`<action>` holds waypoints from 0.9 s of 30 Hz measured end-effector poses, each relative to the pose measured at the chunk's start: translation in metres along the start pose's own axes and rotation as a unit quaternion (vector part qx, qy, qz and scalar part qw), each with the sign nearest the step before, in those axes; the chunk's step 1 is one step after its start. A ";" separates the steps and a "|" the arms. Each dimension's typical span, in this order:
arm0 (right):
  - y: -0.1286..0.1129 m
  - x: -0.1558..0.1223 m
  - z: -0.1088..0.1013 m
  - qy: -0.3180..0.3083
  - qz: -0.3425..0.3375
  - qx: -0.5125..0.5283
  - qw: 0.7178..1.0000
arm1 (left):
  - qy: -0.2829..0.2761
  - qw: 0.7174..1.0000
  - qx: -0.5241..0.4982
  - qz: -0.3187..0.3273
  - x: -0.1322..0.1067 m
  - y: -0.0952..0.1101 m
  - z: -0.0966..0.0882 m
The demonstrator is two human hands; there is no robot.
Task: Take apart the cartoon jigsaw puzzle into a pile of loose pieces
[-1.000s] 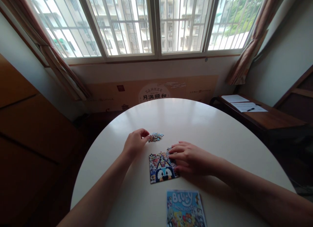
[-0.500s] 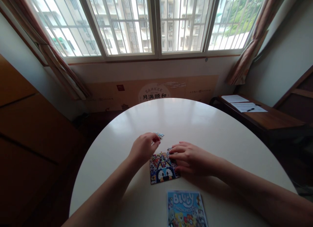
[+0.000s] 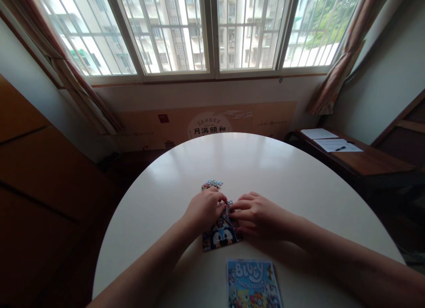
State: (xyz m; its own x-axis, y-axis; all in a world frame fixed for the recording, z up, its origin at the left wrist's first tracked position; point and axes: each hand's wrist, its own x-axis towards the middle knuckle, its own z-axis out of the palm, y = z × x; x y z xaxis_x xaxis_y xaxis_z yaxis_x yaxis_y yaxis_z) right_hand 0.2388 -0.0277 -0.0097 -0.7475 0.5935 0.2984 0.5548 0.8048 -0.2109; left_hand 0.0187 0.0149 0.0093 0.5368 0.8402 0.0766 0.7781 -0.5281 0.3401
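A small colourful jigsaw puzzle with a blue cartoon dog lies on the white round table. My left hand rests over the puzzle's upper left part, fingers curled in a pinch at its top edge; what they hold is too small to see. My right hand lies flat on the puzzle's right side, fingers stretched toward the left hand. A little pile of loose puzzle pieces sits just beyond my left hand.
A "Bluey" picture card lies at the table's near edge. To the right stands a dark wooden side table with papers and a pen. Windows and curtains fill the far wall.
My left hand left the loose pile and moved right and toward me, onto the puzzle's top left, meeting the right hand's fingertips. The right hand stayed put.
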 end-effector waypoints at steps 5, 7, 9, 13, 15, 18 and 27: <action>-0.001 0.001 0.001 0.010 -0.002 -0.008 1.000 | -0.002 1.000 -0.006 -0.003 0.000 0.003 0.000; -0.001 0.001 0.001 0.011 -0.004 -0.012 1.000 | -0.004 1.000 -0.010 -0.004 0.000 0.004 0.001; -0.001 0.001 0.001 0.010 -0.007 -0.014 1.000 | -0.006 1.000 -0.019 -0.006 0.000 0.004 0.002; -0.001 0.002 0.000 0.005 -0.006 -0.014 1.000 | -0.003 0.999 -0.037 -0.013 0.001 0.003 0.004; -0.002 0.002 -0.001 0.003 -0.004 -0.012 1.000 | 0.004 0.999 -0.039 -0.017 0.001 0.004 0.006; -0.002 0.001 -0.001 0.004 -0.003 -0.013 1.000 | 0.013 0.999 -0.034 -0.021 0.000 0.005 0.007; -0.003 0.002 0.000 0.008 -0.005 -0.005 1.000 | 0.003 0.998 -0.054 -0.017 0.002 0.005 0.007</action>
State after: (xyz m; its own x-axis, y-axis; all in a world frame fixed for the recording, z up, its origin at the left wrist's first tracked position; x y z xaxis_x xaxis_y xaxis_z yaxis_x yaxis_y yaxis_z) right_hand 0.2357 -0.0289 -0.0083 -0.7473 0.5850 0.3152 0.5510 0.8107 -0.1980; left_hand 0.0261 0.0126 0.0045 0.5084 0.8583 0.0698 0.7561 -0.4837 0.4408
